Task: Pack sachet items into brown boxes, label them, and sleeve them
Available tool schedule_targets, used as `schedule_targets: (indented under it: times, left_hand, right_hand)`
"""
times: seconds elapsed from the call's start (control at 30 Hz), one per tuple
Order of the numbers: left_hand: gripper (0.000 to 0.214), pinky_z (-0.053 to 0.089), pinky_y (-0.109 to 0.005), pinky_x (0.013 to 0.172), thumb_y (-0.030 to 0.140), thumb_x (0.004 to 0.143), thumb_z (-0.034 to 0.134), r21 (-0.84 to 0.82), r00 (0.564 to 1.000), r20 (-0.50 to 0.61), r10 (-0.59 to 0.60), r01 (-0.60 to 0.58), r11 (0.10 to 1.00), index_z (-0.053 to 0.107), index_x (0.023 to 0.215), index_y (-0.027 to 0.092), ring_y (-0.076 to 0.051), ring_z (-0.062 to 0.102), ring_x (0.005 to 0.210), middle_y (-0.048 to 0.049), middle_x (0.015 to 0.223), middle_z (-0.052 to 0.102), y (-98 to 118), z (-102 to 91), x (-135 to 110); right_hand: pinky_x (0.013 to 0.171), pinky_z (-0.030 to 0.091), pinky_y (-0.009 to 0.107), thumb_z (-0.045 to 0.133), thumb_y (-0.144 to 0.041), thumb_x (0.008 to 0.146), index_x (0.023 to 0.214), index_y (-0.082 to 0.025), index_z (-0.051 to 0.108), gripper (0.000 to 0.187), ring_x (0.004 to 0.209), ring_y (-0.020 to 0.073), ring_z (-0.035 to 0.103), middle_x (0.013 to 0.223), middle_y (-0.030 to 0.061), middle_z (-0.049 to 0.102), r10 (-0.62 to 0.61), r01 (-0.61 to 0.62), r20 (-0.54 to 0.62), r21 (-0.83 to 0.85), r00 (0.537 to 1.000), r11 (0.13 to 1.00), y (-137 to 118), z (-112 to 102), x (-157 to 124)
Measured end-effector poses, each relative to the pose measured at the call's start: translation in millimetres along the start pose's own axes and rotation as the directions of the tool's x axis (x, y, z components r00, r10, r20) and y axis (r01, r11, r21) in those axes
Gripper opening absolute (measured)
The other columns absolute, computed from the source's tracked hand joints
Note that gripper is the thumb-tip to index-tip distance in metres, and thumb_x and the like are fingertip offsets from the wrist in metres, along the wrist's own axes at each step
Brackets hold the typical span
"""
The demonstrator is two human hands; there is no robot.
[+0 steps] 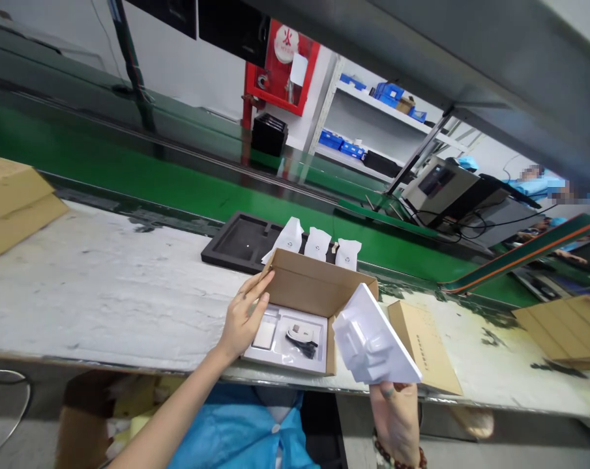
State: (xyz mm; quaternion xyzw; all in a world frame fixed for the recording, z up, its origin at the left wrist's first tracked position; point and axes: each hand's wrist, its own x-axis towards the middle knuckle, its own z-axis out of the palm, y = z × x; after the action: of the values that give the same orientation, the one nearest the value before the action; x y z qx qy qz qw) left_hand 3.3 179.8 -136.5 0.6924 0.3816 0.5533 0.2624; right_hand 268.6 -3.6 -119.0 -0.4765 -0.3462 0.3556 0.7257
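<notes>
An open cardboard box [308,286] lies near the front edge of the white table [103,293]. Inside it sits a white tray [319,355] with a white adapter [265,335] and a black cable [302,344]. My left hand [243,319] rests on the box's left rim, its fingers stretched along the raised flap. Lower right, my right hand [395,417] holds up a white moulded insert [373,339] by its lower edge, tilted beside the box.
A black foam tray [236,241] with three white pouches [318,244] stands behind the box, by the green conveyor belt [128,176]. A flat cardboard sleeve [424,345] lies at the right. Cardboard boxes sit far left [11,202] and far right [568,329]. Another person works far right.
</notes>
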Motion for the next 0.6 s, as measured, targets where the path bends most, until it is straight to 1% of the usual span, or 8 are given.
schedule_targets:
  times: [0.07, 0.13, 0.2, 0.23, 0.3, 0.4, 0.5, 0.6]
  left_hand:
    - [0.044, 0.039, -0.042, 0.119, 0.028, 0.1, 0.053, 0.063, 0.999, -0.002, 0.039, -0.039, 0.997, 0.053, 0.144, 0.032, -0.023, 0.05, 0.136, -0.0028, 0.146, 0.057, 0.7, -0.1, 1.0]
    - [0.046, 0.04, -0.043, 0.118, 0.026, 0.1, 0.054, 0.082, 0.998, 0.005, 0.057, -0.057, 0.995, 0.051, 0.146, 0.032, -0.023, 0.051, 0.135, -0.0035, 0.145, 0.057, 1.5, -0.3, 1.1]
    - [0.047, 0.041, -0.044, 0.117, 0.026, 0.1, 0.053, 0.076, 0.998, 0.014, 0.069, -0.07, 0.995, 0.049, 0.147, 0.032, -0.024, 0.051, 0.135, -0.004, 0.146, 0.056, 2.0, -0.8, 0.7]
    - [0.048, 0.041, -0.045, 0.117, 0.025, 0.101, 0.052, 0.067, 0.997, 0.016, 0.082, -0.083, 0.994, 0.048, 0.148, 0.033, -0.024, 0.049, 0.137, -0.0041, 0.147, 0.054, 2.0, -1.1, 0.5]
    - [0.049, 0.041, -0.048, 0.117, 0.024, 0.102, 0.049, 0.039, 0.992, 0.005, 0.129, -0.13, 0.991, 0.045, 0.149, 0.036, -0.026, 0.046, 0.14, -0.0033, 0.153, 0.049, 1.4, -2.0, 1.1]
    - [0.053, 0.039, -0.051, 0.118, 0.017, 0.102, 0.044, -0.048, 0.972, -0.029, 0.235, -0.236, 0.971, 0.042, 0.149, 0.043, -0.026, 0.04, 0.145, -0.0005, 0.158, 0.041, 0.0, -4.6, 4.6]
    - [0.058, 0.046, -0.05, 0.114, 0.012, 0.103, 0.04, -0.144, 0.959, -0.037, 0.28, -0.283, 0.948, 0.041, 0.147, 0.05, -0.024, 0.041, 0.145, 0.0018, 0.159, 0.039, 1.1, -10.3, 8.8]
    - [0.062, 0.053, -0.047, 0.107, 0.009, 0.102, 0.039, -0.189, 0.952, -0.03, 0.303, -0.303, 0.934, 0.039, 0.146, 0.054, -0.023, 0.049, 0.139, 0.0022, 0.16, 0.036, 5.0, -19.1, 7.3]
  right_hand:
    - [0.061, 0.054, 0.029, 0.089, -0.048, 0.07, 0.094, -0.021, 0.08, 0.037, 0.065, 0.019, 0.065, 0.074, 0.0069, 0.072, -0.031, 0.032, 0.034, -0.017, 0.999, 0.999, -1.2, 1.8, 2.4]
    - [0.062, 0.053, 0.03, 0.085, -0.047, 0.075, 0.099, -0.024, 0.08, 0.033, 0.069, 0.0193, 0.064, 0.077, 0.0061, 0.072, -0.082, 0.087, 0.097, -0.051, 0.992, 0.995, -6.0, 8.6, 5.0]
    - [0.065, 0.052, 0.03, 0.081, -0.039, 0.082, 0.106, -0.029, 0.079, 0.026, 0.074, 0.0195, 0.063, 0.082, 0.0045, 0.072, -0.134, 0.166, 0.214, -0.14, 0.968, 0.976, -11.8, 22.9, 6.5]
    - [0.067, 0.052, 0.031, 0.079, -0.033, 0.086, 0.11, -0.032, 0.077, 0.025, 0.077, 0.0196, 0.062, 0.084, 0.0038, 0.072, -0.155, 0.221, 0.29, -0.21, 0.944, 0.952, -13.6, 32.8, 6.5]
    - [0.073, 0.052, 0.032, 0.073, -0.022, 0.09, 0.12, -0.034, 0.073, 0.032, 0.083, 0.0198, 0.062, 0.091, 0.0033, 0.074, -0.172, 0.356, 0.451, -0.364, 0.876, 0.861, -11.3, 55.7, 4.9]
    - [0.078, 0.051, 0.034, 0.061, -0.014, 0.097, 0.132, -0.034, 0.065, 0.04, 0.087, 0.0207, 0.062, 0.095, 0.0035, 0.073, -0.137, 0.539, 0.618, -0.531, 0.774, 0.653, 8.1, 86.5, -0.3]
    - [0.075, 0.05, 0.035, 0.051, -0.017, 0.102, 0.137, -0.035, 0.061, 0.04, 0.082, 0.021, 0.062, 0.091, 0.0024, 0.072, -0.107, 0.639, 0.677, -0.613, 0.728, 0.465, 30.8, 100.7, -4.2]
    - [0.08, 0.049, 0.037, 0.05, -0.027, 0.104, 0.142, -0.035, 0.056, 0.039, 0.091, 0.0226, 0.063, 0.105, 0.0026, 0.073, -0.05, 0.69, 0.725, -0.63, 0.687, 0.356, 38.8, 101.0, -3.9]
